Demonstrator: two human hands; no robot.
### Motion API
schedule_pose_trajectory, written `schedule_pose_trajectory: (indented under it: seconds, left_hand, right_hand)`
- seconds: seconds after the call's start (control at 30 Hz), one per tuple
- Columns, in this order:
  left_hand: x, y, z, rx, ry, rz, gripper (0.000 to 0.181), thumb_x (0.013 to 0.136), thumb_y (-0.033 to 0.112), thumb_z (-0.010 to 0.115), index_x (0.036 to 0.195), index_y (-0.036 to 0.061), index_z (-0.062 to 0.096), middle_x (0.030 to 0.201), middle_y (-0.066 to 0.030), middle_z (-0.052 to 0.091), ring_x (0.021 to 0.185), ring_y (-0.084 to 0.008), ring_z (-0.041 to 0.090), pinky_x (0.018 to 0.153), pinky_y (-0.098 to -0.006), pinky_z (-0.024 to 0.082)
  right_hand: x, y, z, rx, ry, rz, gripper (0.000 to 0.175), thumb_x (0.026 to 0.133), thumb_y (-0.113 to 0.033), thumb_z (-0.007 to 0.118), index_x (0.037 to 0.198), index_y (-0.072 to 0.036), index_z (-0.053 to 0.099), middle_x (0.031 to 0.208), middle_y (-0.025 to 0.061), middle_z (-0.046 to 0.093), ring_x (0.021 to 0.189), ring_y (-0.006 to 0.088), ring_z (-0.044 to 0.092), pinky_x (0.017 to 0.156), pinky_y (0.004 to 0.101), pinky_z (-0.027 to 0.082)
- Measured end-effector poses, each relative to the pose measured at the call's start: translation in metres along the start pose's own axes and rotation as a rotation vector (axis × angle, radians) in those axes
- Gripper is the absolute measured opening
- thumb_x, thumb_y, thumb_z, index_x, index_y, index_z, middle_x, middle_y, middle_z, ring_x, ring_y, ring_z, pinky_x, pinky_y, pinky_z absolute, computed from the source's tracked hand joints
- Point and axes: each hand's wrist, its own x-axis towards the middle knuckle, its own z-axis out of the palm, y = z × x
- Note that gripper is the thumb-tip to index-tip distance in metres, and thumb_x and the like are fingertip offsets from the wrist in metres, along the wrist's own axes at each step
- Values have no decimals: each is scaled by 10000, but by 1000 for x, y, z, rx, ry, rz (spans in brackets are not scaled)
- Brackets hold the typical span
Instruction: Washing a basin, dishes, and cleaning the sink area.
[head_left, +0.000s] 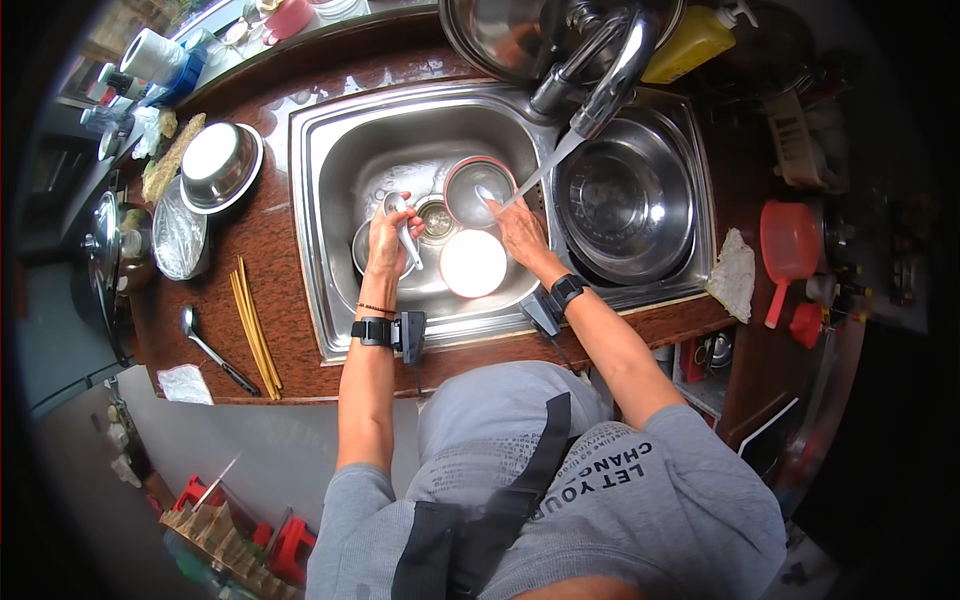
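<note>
My left hand (388, 236) grips a white soup spoon (409, 246) over the left sink basin (341, 187). In my right hand (519, 231) is another white spoon (484, 193), its bowl above a red-rimmed bowl (459, 187). A stream of water (551, 161) runs from the faucet (600, 105) down to my right hand. Between and below the hands, a bright white round bowl (472, 262) sits on the basin floor; glare hides its detail. Another bowl (361, 251) is partly covered by my left hand. The metal drain (436, 220) shows between them.
A large steel basin (626, 202) fills the right sink. On the left counter lie chopsticks (256, 330), a ladle (214, 352), stacked bowls (220, 166) and a plastic-covered dish (180, 232). To the right are a cloth (733, 274) and a red dipper (787, 240). A yellow bottle (690, 45) stands behind.
</note>
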Motion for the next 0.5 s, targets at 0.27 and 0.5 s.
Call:
schedule_pose_trajectory:
  seconds: [0.27, 0.5]
  left_hand:
    - [10, -16, -2, -51, -130, -128, 381, 844, 255, 547, 1118, 0, 473, 764, -75, 541, 669, -164, 561, 640, -280, 506]
    - [21, -40, 93, 171, -222, 91, 366, 872, 322, 501, 1096, 43, 425, 903, -84, 525, 806, -165, 545, 679, -302, 477]
  right_hand:
    - [10, -41, -49, 108, -171, 150, 420, 781, -10, 458, 1181, -132, 505, 829, 166, 592, 864, 342, 543, 826, 355, 439]
    - [24, -64, -58, 1211, 65, 621, 236, 841, -211, 536, 1048, -99, 546, 826, -19, 568, 740, 78, 530, 608, 250, 443]
